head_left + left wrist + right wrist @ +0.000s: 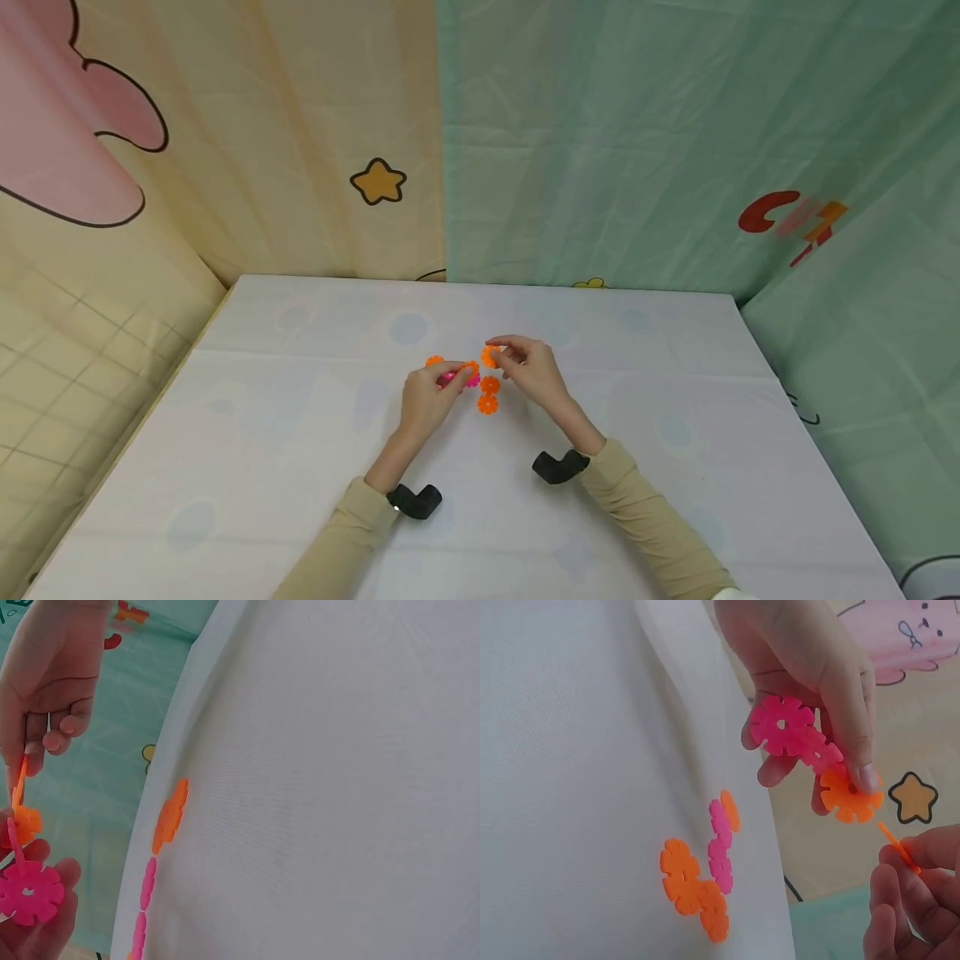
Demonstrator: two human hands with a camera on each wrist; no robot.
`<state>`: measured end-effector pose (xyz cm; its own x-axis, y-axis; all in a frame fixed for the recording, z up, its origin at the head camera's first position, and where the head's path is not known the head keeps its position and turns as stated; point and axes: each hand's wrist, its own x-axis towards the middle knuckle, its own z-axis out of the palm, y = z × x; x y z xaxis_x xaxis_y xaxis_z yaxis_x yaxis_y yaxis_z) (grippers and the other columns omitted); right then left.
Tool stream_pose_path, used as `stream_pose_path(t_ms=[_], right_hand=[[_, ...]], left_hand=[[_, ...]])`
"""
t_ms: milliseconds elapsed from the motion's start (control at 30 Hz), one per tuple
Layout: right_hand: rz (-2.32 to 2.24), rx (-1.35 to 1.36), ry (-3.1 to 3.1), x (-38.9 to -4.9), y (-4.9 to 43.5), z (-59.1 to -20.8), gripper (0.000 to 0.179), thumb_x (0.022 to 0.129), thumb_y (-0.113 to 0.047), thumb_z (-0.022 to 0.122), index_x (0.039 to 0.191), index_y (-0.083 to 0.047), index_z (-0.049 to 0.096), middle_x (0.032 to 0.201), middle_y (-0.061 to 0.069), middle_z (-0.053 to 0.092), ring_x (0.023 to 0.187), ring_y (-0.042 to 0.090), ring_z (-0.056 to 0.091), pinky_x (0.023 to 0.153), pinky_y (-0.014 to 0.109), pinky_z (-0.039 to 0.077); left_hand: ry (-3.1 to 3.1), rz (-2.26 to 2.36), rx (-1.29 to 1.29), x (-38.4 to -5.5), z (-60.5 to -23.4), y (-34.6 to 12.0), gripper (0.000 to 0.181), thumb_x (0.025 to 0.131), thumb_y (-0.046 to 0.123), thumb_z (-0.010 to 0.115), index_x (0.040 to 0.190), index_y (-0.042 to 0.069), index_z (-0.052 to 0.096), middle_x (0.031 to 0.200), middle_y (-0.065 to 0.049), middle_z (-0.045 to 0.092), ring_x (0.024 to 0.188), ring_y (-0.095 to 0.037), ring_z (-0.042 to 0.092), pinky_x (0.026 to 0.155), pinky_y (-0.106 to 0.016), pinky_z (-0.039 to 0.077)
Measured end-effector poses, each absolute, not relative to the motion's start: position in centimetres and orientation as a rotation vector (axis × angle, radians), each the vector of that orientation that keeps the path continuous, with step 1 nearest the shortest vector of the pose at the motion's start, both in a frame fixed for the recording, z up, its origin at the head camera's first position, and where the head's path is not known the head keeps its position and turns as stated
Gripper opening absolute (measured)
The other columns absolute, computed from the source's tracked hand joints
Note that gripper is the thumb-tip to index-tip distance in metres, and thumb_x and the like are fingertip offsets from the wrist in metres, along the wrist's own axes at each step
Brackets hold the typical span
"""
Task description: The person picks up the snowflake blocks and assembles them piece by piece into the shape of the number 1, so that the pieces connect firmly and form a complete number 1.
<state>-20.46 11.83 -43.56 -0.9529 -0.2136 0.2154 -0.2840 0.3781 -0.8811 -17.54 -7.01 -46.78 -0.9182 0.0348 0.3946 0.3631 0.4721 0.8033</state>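
My left hand (429, 400) pinches the orange end of a short chain of notched plastic flower discs. A pink flower disc (781, 725) and a smaller-looking, tilted pink one (821, 751) are linked to the orange disc (851, 798). My right hand (531, 369) holds a single orange flower disc (898, 847) between thumb and forefinger. That disc is edge-on in the right wrist view, its tip close to the chain's orange disc; whether they touch I cannot tell. Both hands are above the table.
Two joined orange discs (488, 395) lie on the white-covered table (300, 467) between the hands. Pink discs (720, 847) and another orange disc (730, 811) lie beside them, partly behind my left hand in the head view. Curtains (637, 150) stand behind the table.
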Motion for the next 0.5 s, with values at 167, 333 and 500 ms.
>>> stream_pose_path(t_ms=[167,333,500], right_hand=[[1.646,0.472,-2.543,-20.43,11.6,-43.56,0.022,0.098,-0.003,0.069,0.118,0.005,0.073,0.083,0.023,0.069,0.07,0.046,0.064,0.051,0.021,0.038],[1.649,0.487,-2.527,-20.32,11.33,-43.4,0.023,0.098,-0.003,0.07,0.118,0.006,0.073,0.084,0.022,0.07,0.07,0.047,0.064,0.051,0.02,0.041],[1.658,0.509,-2.515,-19.98,10.95,-43.15,0.024,0.098,-0.001,0.069,0.12,0.008,0.071,0.085,0.025,0.069,0.071,0.047,0.065,0.054,0.02,0.044]], left_hand=[[-2.342,-1.352,-0.383,-17.53,-46.72,-6.87,0.014,0.091,0.011,0.081,0.095,-0.002,0.079,0.08,-0.01,0.074,0.069,-0.026,0.069,0.058,-0.031,0.056],[-2.29,-1.329,-0.413,-17.55,-46.69,-6.82,0.011,0.088,0.007,0.082,0.09,-0.002,0.076,0.08,-0.01,0.074,0.069,-0.026,0.069,0.06,-0.034,0.058],[-2.284,-1.316,-0.44,-17.48,-46.71,-6.76,0.011,0.09,0.005,0.081,0.09,-0.002,0.073,0.079,-0.011,0.074,0.068,-0.026,0.069,0.06,-0.032,0.058]])
